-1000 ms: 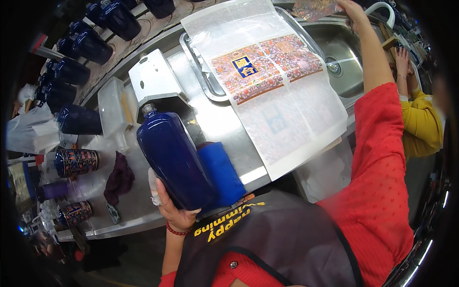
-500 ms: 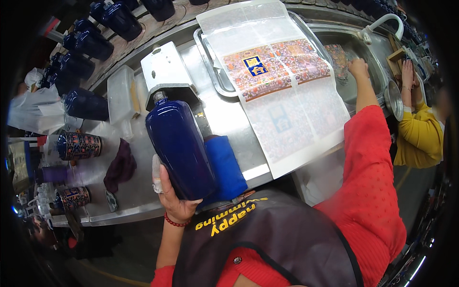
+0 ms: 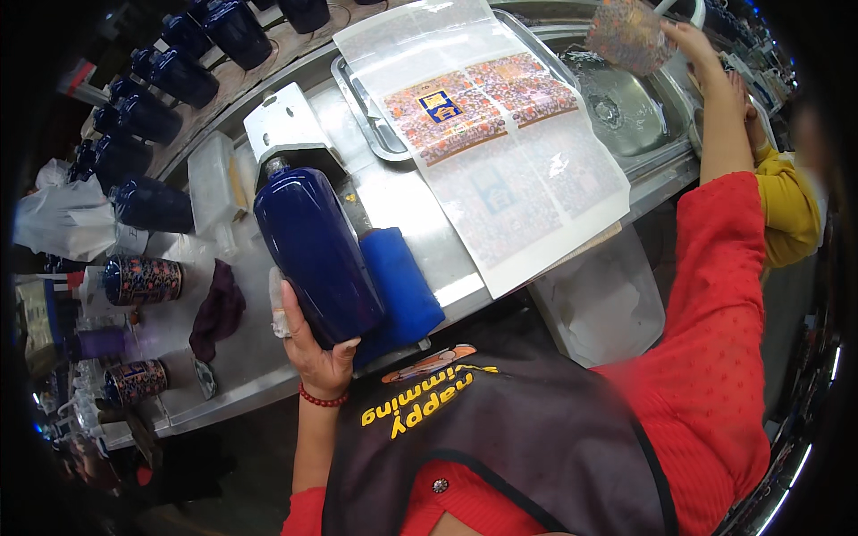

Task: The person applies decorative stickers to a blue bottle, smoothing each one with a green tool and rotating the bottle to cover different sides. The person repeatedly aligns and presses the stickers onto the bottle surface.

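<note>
Left hand (image 3: 315,359) curled round glossy navy long-bodied bottle (image 3: 315,246); right hand (image 3: 690,43) pinches thin floral film (image 3: 630,37) above metal sink (image 3: 645,109), right of bottle. Likely film-wetting; next needs film unfolded.

I am getting bright white light, apparently from above, that is glaring off the stainless-steel counter (image 3: 398,204), glinting in the sink basin (image 3: 636,112) and laying soft highlights on the glossy dark-blue bottle (image 3: 317,255), while the floor (image 3: 237,456) is sinking into shadow. My fisheye view is bending the counter's edges and blackening the corners, and a hazy smear is blurring the red sleeve (image 3: 715,295).
</note>
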### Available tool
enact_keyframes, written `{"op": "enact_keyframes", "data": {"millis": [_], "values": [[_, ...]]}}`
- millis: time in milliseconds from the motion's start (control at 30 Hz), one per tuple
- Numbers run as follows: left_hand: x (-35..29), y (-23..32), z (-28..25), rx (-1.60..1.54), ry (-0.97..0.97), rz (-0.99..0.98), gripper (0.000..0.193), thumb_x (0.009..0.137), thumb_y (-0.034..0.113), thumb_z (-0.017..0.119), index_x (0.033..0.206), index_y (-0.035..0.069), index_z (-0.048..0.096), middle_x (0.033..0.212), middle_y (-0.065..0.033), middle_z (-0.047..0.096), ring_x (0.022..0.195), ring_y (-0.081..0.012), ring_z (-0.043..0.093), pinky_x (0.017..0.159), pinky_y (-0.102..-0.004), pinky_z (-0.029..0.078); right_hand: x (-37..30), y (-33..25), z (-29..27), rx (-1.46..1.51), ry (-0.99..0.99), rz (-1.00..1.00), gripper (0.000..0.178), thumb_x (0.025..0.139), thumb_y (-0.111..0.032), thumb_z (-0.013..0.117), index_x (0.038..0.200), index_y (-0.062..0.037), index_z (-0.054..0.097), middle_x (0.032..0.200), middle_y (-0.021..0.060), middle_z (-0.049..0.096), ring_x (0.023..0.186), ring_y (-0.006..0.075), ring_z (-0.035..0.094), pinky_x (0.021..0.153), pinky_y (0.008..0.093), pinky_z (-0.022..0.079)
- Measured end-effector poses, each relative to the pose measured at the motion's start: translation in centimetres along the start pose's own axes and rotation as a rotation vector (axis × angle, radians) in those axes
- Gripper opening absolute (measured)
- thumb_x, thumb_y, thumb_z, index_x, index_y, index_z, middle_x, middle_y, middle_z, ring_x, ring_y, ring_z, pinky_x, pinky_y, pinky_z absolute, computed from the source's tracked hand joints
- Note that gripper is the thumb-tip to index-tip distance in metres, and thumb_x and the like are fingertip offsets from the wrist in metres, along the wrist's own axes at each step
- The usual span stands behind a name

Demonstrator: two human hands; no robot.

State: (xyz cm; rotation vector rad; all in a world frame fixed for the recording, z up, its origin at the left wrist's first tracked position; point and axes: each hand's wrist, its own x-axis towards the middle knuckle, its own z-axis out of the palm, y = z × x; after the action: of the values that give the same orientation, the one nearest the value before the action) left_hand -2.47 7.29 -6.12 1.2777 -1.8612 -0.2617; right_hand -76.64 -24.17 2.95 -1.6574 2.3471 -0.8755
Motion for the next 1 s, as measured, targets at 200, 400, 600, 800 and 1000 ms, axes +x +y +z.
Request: {"op": "enact_keyframes", "data": {"millis": [200,400,600,800,1000], "values": [[0.0,-0.1,-0.2,-0.009,-0.021,-0.007,0.106,0.093,0.070,0.057,0.156,-0.011,0.029,0.153,-0.0329,0.043,0.140,-0.0462,0.046,0.117,-0.0484,0.035,-5.5,6.3,10.8,-0.615,-0.449,0.194,0.042,0.085,-0.045,0.067,0.090,-0.0050,0.079,0.097,0.0195,0.076,0.092,0.0335,0.072,0.085,0.0436,0.054],[-0.1,-0.5,0.0,0.027,-0.011,0.012,0.109,0.094,0.072,0.054,0.157,-0.012,0.023,0.156,-0.0278,0.042,0.142,-0.0355,0.046,0.118,-0.0415,0.034,-9.1,6.8,15.2,-0.739,-0.313,0.223,0.040,0.083,-0.043,0.066,0.101,-0.0103,0.080,0.115,0.0199,0.074,0.113,0.0380,0.069,0.097,0.0451,0.053],[0.0,0.1,-0.2,-0.140,-0.049,-0.071,0.107,0.092,0.069,0.061,0.155,-0.012,0.030,0.153,-0.0346,0.041,0.141,-0.0476,0.044,0.118,-0.0492,0.034,-9.1,1.6,11.8,-0.712,0.053,-0.091,0.029,0.091,-0.035,0.070,0.104,-0.0096,0.076,0.109,0.0203,0.070,0.106,0.0399,0.067,0.092,0.0491,0.053],[0.7,0.7,-1.0,0.194,-0.050,0.039,0.113,0.086,0.063,0.072,0.154,-0.015,0.025,0.147,-0.0321,0.049,0.134,-0.0430,0.052,0.119,-0.0579,0.026,-7.9,-8.6,5.4,-0.629,0.124,-0.633,0.020,0.096,-0.023,0.067,0.095,-0.0037,0.070,0.107,0.0144,0.064,0.106,0.0350,0.061,0.089,0.0449,0.050],[1.3,0.9,-1.1,0.130,-0.068,0.029,0.114,0.084,0.058,0.075,0.157,-0.011,0.021,0.146,-0.0272,0.053,0.135,-0.0386,0.053,0.120,-0.0577,0.022,-13.3,-22.1,2.3,-0.323,0.164,-0.987,0.015,0.096,-0.012,0.067,0.094,0.0018,0.064,0.115,0.0115,0.063,0.106,0.0307,0.062,0.090,0.0383,0.049]]}}
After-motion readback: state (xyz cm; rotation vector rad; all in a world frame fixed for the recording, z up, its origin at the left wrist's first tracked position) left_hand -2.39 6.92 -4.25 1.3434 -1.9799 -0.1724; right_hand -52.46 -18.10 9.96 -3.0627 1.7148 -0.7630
